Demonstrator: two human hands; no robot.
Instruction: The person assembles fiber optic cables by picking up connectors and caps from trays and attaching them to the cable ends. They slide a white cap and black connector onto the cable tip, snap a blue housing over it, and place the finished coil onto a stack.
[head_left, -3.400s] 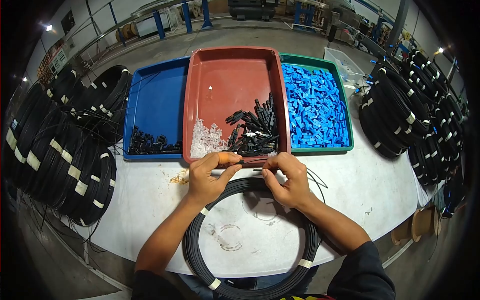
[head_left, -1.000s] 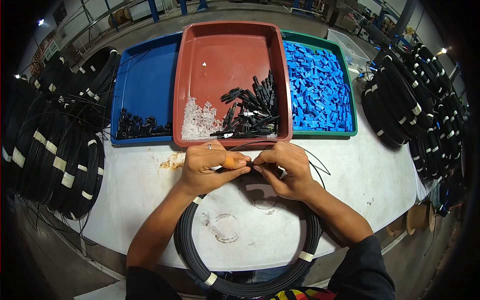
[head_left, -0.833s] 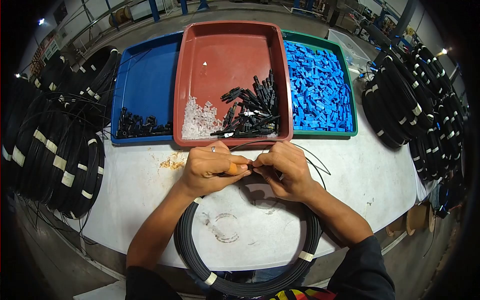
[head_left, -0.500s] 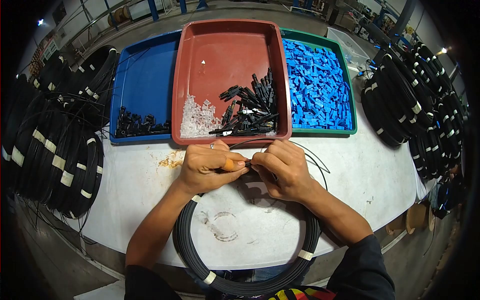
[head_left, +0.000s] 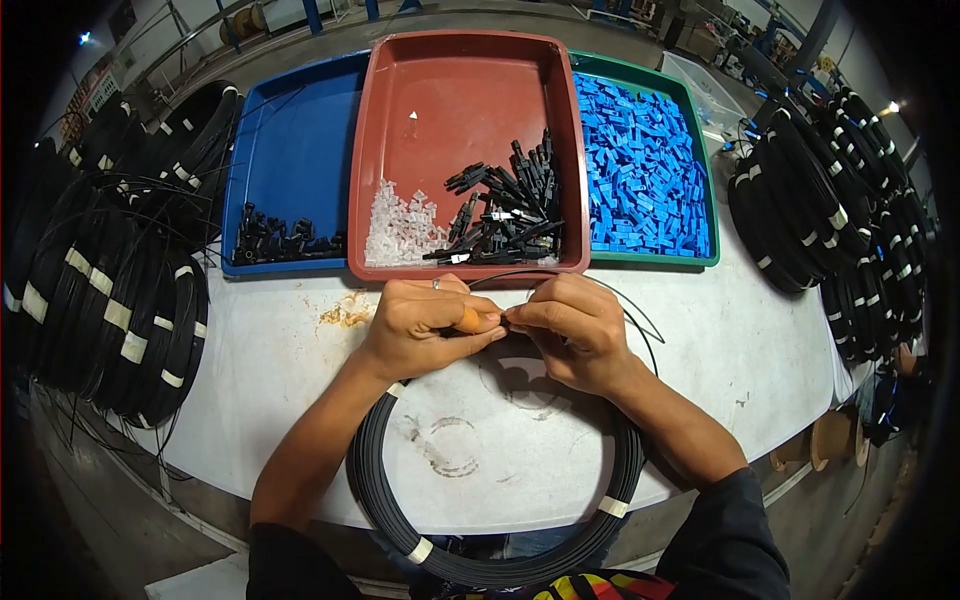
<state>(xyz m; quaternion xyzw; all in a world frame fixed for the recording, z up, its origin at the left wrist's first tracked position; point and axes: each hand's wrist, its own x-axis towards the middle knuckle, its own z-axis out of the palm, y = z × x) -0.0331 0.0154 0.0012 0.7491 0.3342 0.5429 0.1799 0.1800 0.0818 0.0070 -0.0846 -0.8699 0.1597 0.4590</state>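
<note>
Both of my hands meet over the table just below the red tray. My left hand (head_left: 425, 325), with an orange wrap on one finger, pinches a small dark piece whose shape is mostly hidden. My right hand (head_left: 575, 330) is closed at the same piece, thumb and fingertips pressed together. Under my wrists lies a coil of black cable (head_left: 372, 460), bound with pale tape, its lower part hanging over the table's near edge. A loose cable loop (head_left: 640, 312) arcs out behind my right hand.
A red tray (head_left: 470, 100) holds black connectors and clear pieces. Beside it are a blue tray (head_left: 300, 130) with black parts and a green tray (head_left: 713, 200) of blue clips. Cable coils are stacked at left (head_left: 100, 300) and right (head_left: 800, 210) of the white table (head_left: 740, 350).
The fingertips of both hands have shifted slightly, and the small dark piece between them shows less than before. The trays appear slightly higher and further right in view.
</note>
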